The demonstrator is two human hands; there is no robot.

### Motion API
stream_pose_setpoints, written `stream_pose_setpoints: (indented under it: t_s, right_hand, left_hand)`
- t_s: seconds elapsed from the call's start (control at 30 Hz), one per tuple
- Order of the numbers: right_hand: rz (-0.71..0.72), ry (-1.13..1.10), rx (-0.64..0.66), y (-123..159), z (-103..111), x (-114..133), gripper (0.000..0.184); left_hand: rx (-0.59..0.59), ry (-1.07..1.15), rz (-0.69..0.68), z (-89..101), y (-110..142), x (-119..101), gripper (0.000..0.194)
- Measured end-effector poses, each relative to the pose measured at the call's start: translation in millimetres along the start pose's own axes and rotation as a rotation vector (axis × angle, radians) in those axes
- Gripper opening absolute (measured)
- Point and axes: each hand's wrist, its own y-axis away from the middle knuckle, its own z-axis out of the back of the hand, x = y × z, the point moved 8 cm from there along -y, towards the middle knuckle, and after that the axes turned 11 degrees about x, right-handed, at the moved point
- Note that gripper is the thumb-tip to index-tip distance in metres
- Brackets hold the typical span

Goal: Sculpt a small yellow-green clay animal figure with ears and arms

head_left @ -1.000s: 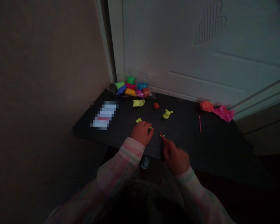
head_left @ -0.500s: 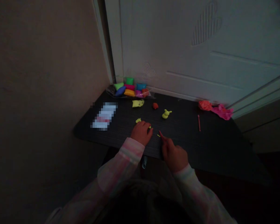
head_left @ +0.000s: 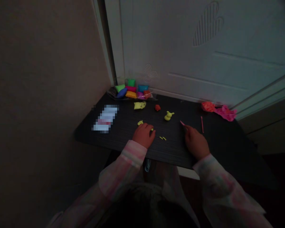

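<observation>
My left hand [head_left: 144,136] rests on the dark table with curled fingers. A small piece of yellow clay [head_left: 152,129] shows between its thumb and forefinger; the rest of it is hidden. Just beyond the fingers lies a yellow clay lump [head_left: 140,123]. Two thin yellow clay strips [head_left: 162,138] lie to the right of that hand. My right hand [head_left: 196,142] is closed around a pink clay modelling tool [head_left: 182,123], its tip pointing away to the left. Between the hands, farther back, stands a yellow clay animal figure [head_left: 168,116] with two long ears.
A red clay lump [head_left: 157,108] and an opened yellow packet [head_left: 139,105] lie farther back. Behind them is a clear bag of colourful clay packets [head_left: 131,94]. A blurred white sheet [head_left: 106,118] is at left. Another pink tool [head_left: 202,124] and crumpled pink material [head_left: 225,113] are at right.
My right hand has moved right and away from the clay strips, carrying the pink modelling tool. Two strips now show where one was visible. My left hand has stayed in place.
</observation>
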Motion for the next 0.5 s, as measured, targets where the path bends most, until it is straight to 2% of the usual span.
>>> stream_pose_setpoints:
  t_s: [0.17, 0.3, 0.37, 0.4, 0.5]
  right_hand:
    - [0.026, 0.089, -0.023, -16.8, 2.3, -2.8, 0.035]
    - [0.073, -0.008, -0.128, -18.5, 12.5, 1.6, 0.03]
    - [0.172, -0.128, -0.155, -13.0, 17.3, 12.9, 0.026]
    - [0.247, -0.209, -0.124, -9.6, 17.0, 21.7, 0.024]
    - [0.446, -0.423, 0.089, 2.1, 8.4, 51.5, 0.019]
  left_hand:
    - [0.001, -0.017, -0.004, -0.5, -0.5, -0.3, 0.018]
    - [0.006, -0.005, -0.003, -0.5, -0.6, -0.2, 0.016]
    - [0.01, -0.005, -0.004, -0.5, -0.7, -0.3, 0.016]
    - [0.009, -0.008, -0.003, -0.4, -0.8, -0.2, 0.016]
    - [0.011, -0.02, 0.003, -0.6, -1.0, 0.2, 0.017]
